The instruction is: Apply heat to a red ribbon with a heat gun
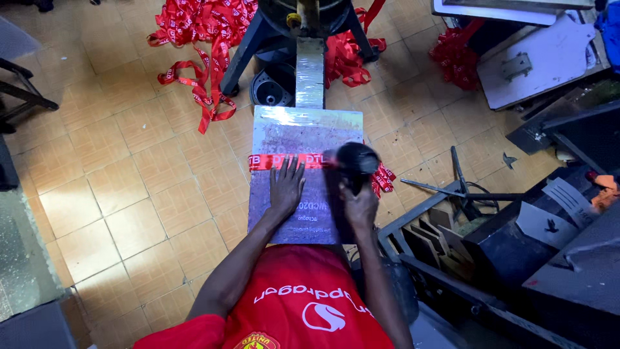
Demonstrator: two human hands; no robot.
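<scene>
A heap of red ribbons (200,39) trails over the tiled floor (123,187) at far left, its far end cut off by the frame. At centre, a person in a red shirt (290,304) works at a grey board (303,129) mounted on a dark stand (271,32) whose top is out of view. A single red ribbon (284,161) lies flat across the board. The left hand (286,187) rests open on it, fingers spread, pressing the strip rather than grasping it. Just right, the right hand (359,205) is clenched around the handle of a black dryer (352,165), its nose at the ribbon's right end; the muzzle itself is hard to make out. The ribbon's far end drops off the board's right edge into a small red bunch (384,179), partly hidden by the dryer. At right, dark machine parts (536,245) crowd the frame, their shapes unclear in shadow.
</scene>
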